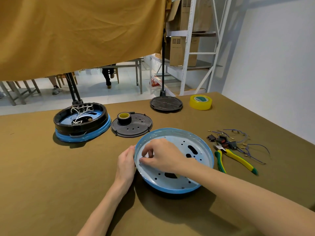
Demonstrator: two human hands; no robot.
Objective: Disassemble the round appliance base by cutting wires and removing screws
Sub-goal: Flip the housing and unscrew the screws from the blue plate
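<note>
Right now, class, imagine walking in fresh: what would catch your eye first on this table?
Probably the blue round pan near the front, tilted up: the left hand grips its rim while the right hand pinches something small inside. Just right of it lie yellow-green pliers among cut wires. Behind left sits a black-and-blue appliance base, white wires showing.

The desk (51, 176) is covered in olive-brown cloth. The round tray (201, 147) is coloured pale blue, rimmed in brighter blue. The pliers (238, 160) are handled in yellow and green. A yellow tape roll (200, 102) is seen, and a mustard curtain (76, 31).
</note>
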